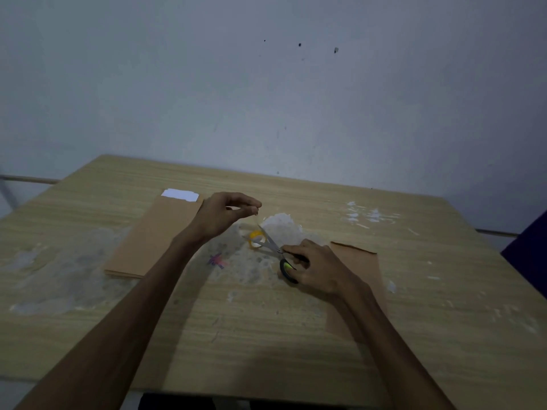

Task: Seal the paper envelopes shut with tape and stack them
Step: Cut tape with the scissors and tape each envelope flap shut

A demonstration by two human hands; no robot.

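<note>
Left hand: the left hand (226,213) is lifted a little above the table, just above the middle of the frame. Its thumb and first finger are pinched shut on the end of a thin see-through strip of tape (257,221).
Tape strip: it runs down from the pinch to the roll.
Tape roll: the small round yellow roll of tape (256,239) lies on the table in the middle of the frame, between the two hands.
Right hand: the right hand (318,266) sits right of the middle. Its fingers are curled through the handles of the silver scissors with black and green handles (276,252).
Scissors: the blades are open a little and point up and left, at the strip, just over the roll.
Left envelopes: a flat pile of brown paper envelopes (154,238) lies left of the middle, with a white paper piece (180,195) at its far end.
Right envelope: one brown paper envelope (359,261) lies under the right wrist.
Table: the light wooden table (266,335) has pale scuffed patches.
</note>
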